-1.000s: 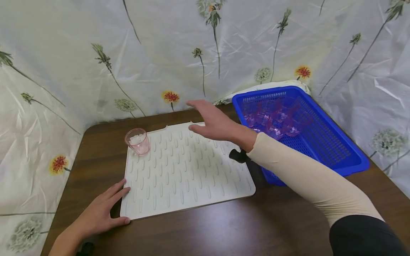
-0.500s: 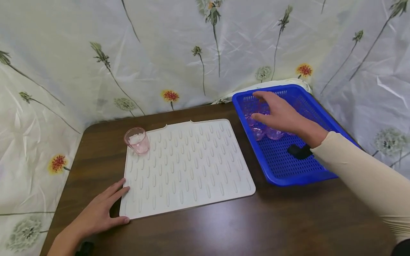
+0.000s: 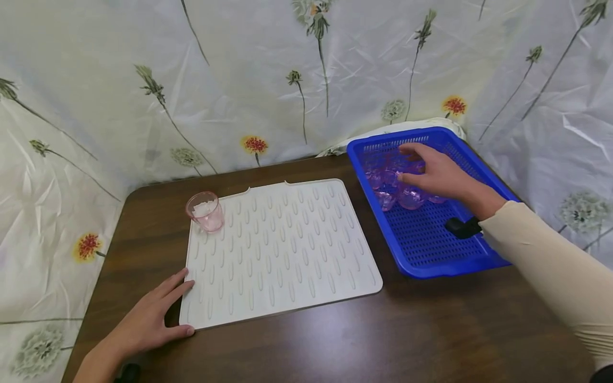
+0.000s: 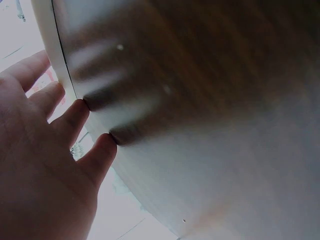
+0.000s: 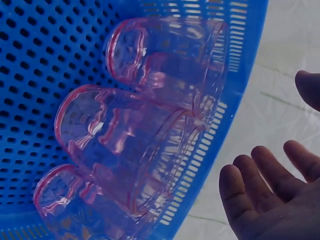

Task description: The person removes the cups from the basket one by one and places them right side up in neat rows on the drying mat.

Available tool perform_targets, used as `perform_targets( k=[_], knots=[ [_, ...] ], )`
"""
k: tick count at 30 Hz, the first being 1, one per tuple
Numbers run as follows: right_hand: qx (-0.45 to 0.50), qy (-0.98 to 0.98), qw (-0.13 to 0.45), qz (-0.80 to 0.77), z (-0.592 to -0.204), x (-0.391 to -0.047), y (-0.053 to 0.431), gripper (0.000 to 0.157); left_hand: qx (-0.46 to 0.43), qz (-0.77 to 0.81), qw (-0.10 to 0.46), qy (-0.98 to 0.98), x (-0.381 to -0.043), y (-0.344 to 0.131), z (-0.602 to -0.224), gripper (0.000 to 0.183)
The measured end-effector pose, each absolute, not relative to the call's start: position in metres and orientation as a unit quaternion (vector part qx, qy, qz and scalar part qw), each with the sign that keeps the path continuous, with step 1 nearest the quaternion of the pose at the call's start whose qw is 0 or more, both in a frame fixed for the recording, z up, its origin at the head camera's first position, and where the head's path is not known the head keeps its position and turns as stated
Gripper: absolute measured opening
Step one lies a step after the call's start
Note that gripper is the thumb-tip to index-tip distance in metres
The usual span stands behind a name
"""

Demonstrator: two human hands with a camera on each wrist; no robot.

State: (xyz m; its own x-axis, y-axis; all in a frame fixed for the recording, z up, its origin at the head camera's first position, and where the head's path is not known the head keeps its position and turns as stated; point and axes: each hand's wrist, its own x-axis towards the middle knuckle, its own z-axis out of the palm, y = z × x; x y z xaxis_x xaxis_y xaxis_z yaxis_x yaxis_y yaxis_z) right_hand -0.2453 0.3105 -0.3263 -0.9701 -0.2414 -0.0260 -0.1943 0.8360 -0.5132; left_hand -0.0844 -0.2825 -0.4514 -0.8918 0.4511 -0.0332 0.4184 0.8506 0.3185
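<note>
The person's right hand (image 3: 438, 173) is hovering over the blue basket (image 3: 421, 270) on the right of the desk (image 3: 311, 346), its thumb standing away from the loosely extended fingers, and it is holding nothing. Just below it, pink tumblers (image 5: 122, 135) are sitting close together in the left, far part of the basket; whether they are standing upright or leaning is not clear. In the right wrist view at least three are showing, their bases pointing one way and their rims the other.

The tumblers are looking clear, smooth and stiff. They are probably weighing little enough for one hand, though glass or hard plastic cannot be told apart here; if glass, they are calling for gentle handling. Their slick, tapering walls are likely offering little friction, so a hold around the side, just below the rim, with thumb and fingers opposed, is seeming safest. The neighbours are crowding the space for fingertips, so knocking one against another is posing a risk.

A single tumbler (image 3: 207, 215) is standing on the far-left corner of the white mat (image 3: 287, 255), something whitish showing inside it. The left hand (image 3: 143, 322) is resting with spread fingers at the mat's near-left edge, gripping nothing.
</note>
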Motion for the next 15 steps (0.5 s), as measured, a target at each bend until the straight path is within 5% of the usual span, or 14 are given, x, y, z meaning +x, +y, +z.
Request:
perform_targets(
  k=[15],
  knots=[
    [-0.168,0.961,0.049,-0.212,-0.349,-0.253,0.312,0.068,0.221,0.158,0.061,0.960,-0.085,-0.285,-0.451,0.091]
  ],
)
